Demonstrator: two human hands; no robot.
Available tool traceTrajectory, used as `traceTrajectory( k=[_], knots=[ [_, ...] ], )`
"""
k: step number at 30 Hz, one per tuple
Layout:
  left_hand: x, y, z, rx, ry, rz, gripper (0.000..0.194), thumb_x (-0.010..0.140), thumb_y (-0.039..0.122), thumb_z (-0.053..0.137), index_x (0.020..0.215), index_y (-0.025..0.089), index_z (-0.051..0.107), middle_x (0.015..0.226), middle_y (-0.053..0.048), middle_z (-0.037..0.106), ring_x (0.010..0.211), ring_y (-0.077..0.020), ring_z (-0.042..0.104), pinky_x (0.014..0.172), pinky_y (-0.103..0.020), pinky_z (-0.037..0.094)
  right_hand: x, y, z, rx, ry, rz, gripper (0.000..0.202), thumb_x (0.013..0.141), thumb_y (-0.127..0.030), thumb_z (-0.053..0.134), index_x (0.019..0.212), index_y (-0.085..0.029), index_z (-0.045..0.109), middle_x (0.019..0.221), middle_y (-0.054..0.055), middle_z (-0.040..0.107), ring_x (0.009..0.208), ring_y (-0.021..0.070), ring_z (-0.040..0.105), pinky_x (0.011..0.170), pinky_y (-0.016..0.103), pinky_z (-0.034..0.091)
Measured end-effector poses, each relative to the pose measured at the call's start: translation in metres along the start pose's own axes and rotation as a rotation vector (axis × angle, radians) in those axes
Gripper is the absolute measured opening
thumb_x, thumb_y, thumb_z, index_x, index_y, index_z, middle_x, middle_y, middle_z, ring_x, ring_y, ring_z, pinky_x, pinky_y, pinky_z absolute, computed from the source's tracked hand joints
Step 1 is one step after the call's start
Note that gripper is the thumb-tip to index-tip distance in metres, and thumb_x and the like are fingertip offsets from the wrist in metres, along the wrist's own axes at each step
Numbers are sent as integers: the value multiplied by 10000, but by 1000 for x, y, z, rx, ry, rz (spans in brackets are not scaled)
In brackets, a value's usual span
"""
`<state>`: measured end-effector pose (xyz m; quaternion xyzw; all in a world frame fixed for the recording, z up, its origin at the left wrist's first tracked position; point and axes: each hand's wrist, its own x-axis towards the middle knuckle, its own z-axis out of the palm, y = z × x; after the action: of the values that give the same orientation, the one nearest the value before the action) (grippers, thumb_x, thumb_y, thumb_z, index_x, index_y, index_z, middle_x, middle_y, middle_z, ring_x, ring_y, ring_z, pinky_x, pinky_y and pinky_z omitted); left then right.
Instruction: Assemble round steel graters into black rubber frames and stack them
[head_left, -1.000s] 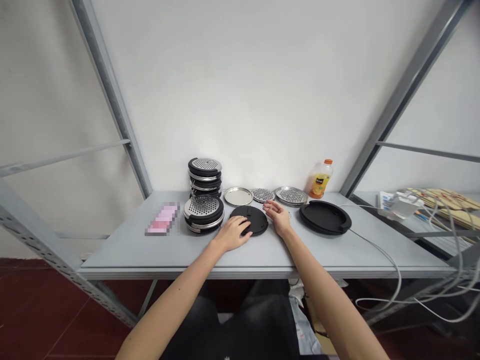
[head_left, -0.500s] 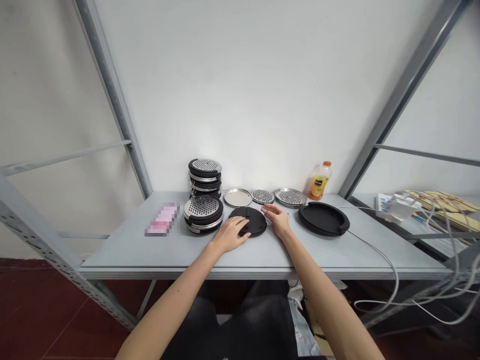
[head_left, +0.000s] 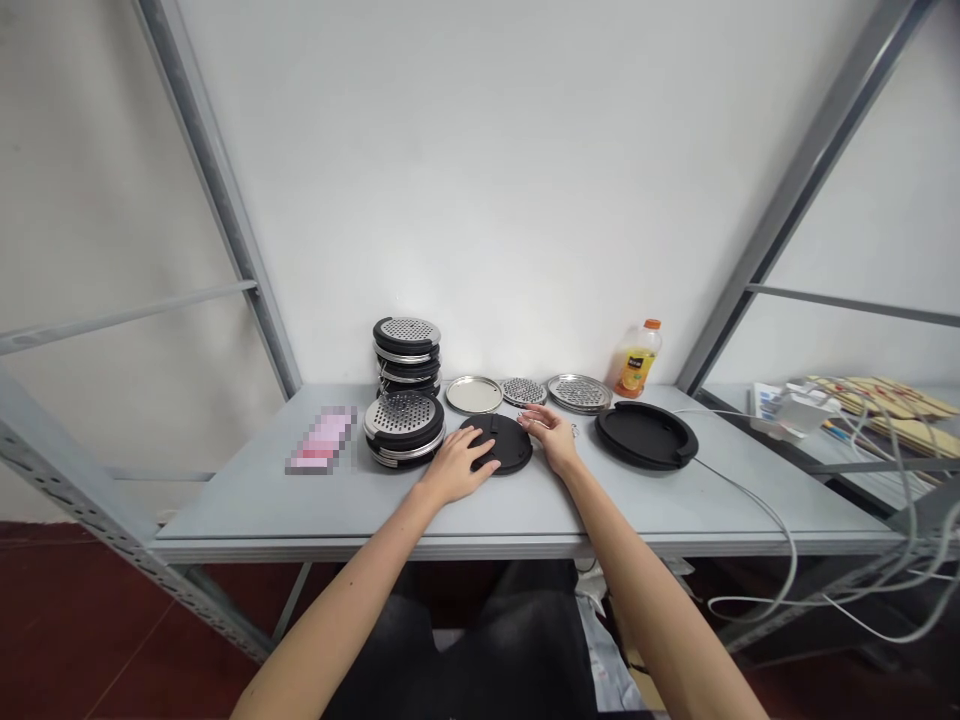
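A black round disc (head_left: 510, 446) lies flat on the table in front of me. My left hand (head_left: 456, 468) rests on its left side, fingers spread over the surface. At the disc's right edge, my right hand (head_left: 551, 438) has its thumb and fingertips pinched together on what looks like a small thin metal piece (head_left: 520, 415), too small to name surely. Just right of that hand lie small bent wire bits (head_left: 575, 430). Behind the disc are a plain metal plate (head_left: 475, 395), a perforated metal disc (head_left: 524, 391) and a rimmed perforated metal plate (head_left: 580, 393).
Stacks of black-rimmed perforated graters (head_left: 405, 415) stand to the left, beside a blurred pink item (head_left: 324, 440). To the right are a black round tray (head_left: 646, 437), an orange drink bottle (head_left: 639, 362) and white cables (head_left: 780, 600). Metal posts (head_left: 810, 150) flank the table (head_left: 285, 515).
My left hand's fingers have spread a little more on the disc. My right hand has shifted slightly left at the disc's edge. The camera view has moved slightly.
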<state>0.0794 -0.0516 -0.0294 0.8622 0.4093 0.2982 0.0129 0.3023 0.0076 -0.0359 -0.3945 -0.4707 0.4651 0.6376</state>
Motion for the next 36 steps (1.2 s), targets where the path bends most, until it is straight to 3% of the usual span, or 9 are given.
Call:
traceTrajectory(
  k=[6, 10, 13, 16, 19, 23, 26, 30, 36],
  knots=[
    [-1, 8, -9, -77, 109, 43, 275, 908, 343, 520, 1042, 208, 718, 1079, -87, 696, 1051, -252, 597, 945, -435, 457, 2, 0, 0, -138, 31, 9, 419, 585, -423, 797, 905, -170, 703, 927, 103, 731, 950, 258, 664, 780, 355, 508],
    [-2, 15, -14, -64, 131, 72, 268, 905, 305, 506, 1028, 173, 704, 901, -77, 708, 885, -224, 610, 838, -385, 494, 4, 3, -1, -180, 15, 2, 397, 637, -476, 754, 889, -172, 712, 866, 99, 739, 933, 262, 676, 774, 354, 506],
    [-2, 20, -15, 11, 124, 104, 257, 907, 271, 481, 988, 171, 704, 866, -79, 696, 851, -227, 607, 811, -381, 492, 6, 4, -2, -171, 29, -18, 392, 599, -449, 784, 868, -174, 710, 856, 90, 740, 921, 265, 677, 803, 371, 507],
    [0, 23, -14, 46, 98, 97, 271, 900, 255, 476, 1062, 163, 673, 1034, -102, 681, 989, -250, 598, 900, -405, 470, 7, 3, -1, -119, 24, -22, 401, 555, -389, 818, 878, -178, 707, 844, 73, 739, 896, 252, 679, 849, 388, 503],
    [3, 23, -11, 27, 23, 67, 404, 891, 290, 497, 1260, 136, 558, 1320, -140, 555, 1229, -279, 491, 1045, -429, 387, 8, 3, 0, -89, 24, -21, 423, 532, -342, 834, 902, -181, 706, 834, 61, 735, 884, 242, 677, 878, 403, 496],
    [9, 19, -6, -29, -94, -31, 593, 884, 337, 512, 1408, 91, 383, 1399, -171, 486, 1288, -280, 457, 1081, -408, 358, 9, 4, 2, -102, 23, -34, 397, 553, -340, 821, 900, -184, 710, 889, 69, 731, 915, 243, 667, 909, 406, 476],
    [20, 17, -6, -39, -98, -98, 588, 834, 372, 581, 1356, 127, 464, 1341, -157, 551, 1228, -309, 516, 1058, -428, 373, 10, 5, 3, -105, -2, -57, 365, 598, -382, 788, 898, -190, 708, 929, 75, 727, 948, 243, 656, 924, 400, 459],
    [37, 15, -7, -23, -41, -181, 430, 863, 377, 545, 1229, 155, 584, 1058, -140, 711, 1033, -337, 632, 1002, -519, 383, 11, 6, 3, -57, 10, -54, 350, 596, -424, 780, 841, -198, 673, 865, 68, 725, 918, 231, 655, 903, 386, 454],
    [45, 6, 1, -70, 82, -256, 272, 884, 271, 507, 1068, 164, 677, 927, -113, 734, 918, -272, 670, 860, -385, 491, 10, 2, 0, 4, -8, 45, 459, 618, -460, 765, 999, -222, 674, 870, 51, 710, 978, 221, 614, 877, 360, 442]
  ],
)
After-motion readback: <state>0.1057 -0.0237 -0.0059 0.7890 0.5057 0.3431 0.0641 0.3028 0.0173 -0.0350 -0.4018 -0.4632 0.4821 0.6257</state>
